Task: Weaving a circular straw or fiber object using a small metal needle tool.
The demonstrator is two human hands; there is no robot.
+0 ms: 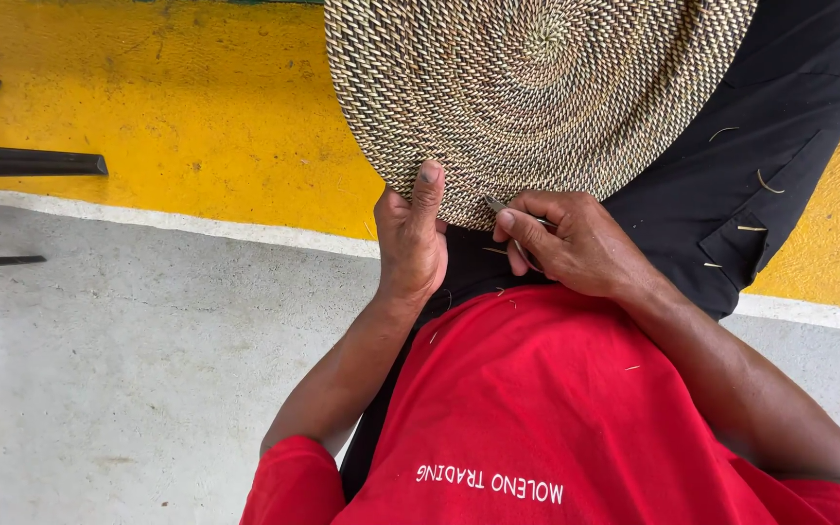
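Note:
A large round woven mat [537, 87] of coiled tan and dark fibre rests on my lap, over black trousers [731, 194]. My left hand [410, 238] grips its near edge, thumb pressed on the weave. My right hand [576, 243] is pinched on a thin metal tool [507, 212] whose tip touches the mat's edge beside the left thumb. Short bits of straw lie on the trousers and on my red shirt [556, 408].
The floor is painted yellow [148, 107] at the top and grey concrete [128, 369] below, with a pale strip between. Dark metal bars [26, 160] stick in from the left edge.

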